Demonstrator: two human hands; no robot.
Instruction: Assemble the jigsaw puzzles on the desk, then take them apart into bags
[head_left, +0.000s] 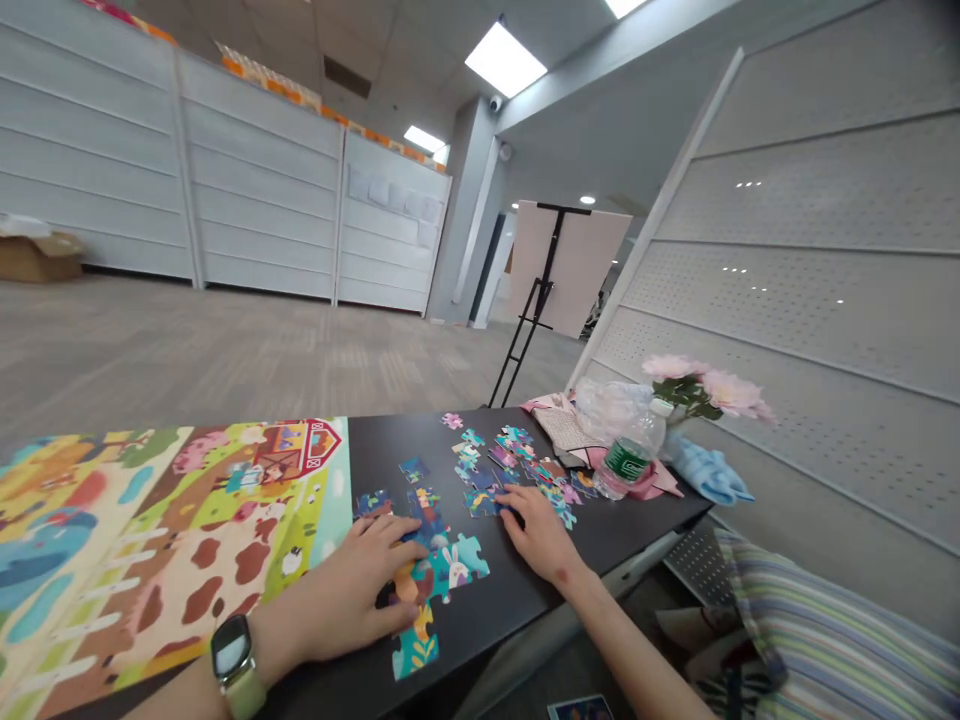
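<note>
My left hand lies with fingers spread over a partly joined cluster of jigsaw pieces, a white rabbit piece showing beside its fingertips. A teal piece with yellow leaves sits at the cluster's near end. My palm and fingers hide some of the pieces. Thumb and fingertips of my right hand close on the right edge of a dark blue puzzle piece, which is low at the table surface. Several loose puzzle pieces are scattered beyond that hand. One small blue piece lies apart, between the two groups.
A colourful farm picture sheet covers the left of the dark table. At the right stand a plastic bottle, a crumpled clear bag, pink flowers and a blue cloth. A striped cushion is beside the table.
</note>
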